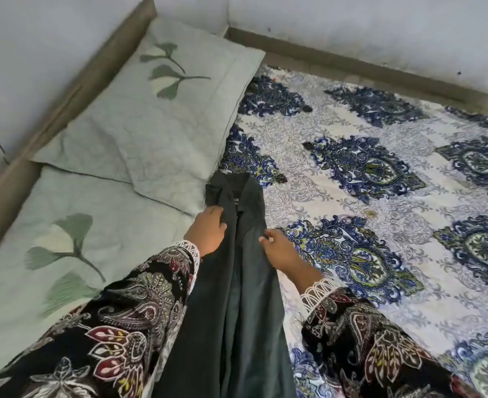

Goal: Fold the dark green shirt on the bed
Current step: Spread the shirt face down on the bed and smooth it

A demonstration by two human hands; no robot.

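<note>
- You're mid-fold: your left hand and right hand each pinch the narrowed dark green shirt below its collar, seemingly.
- Next, fold it crosswise on the bed.

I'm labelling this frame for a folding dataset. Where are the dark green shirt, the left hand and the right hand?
dark green shirt (237, 305): head view, on its lower body panel.
left hand (207, 231): head view, on its back.
right hand (280, 248): head view, on its back.
</note>
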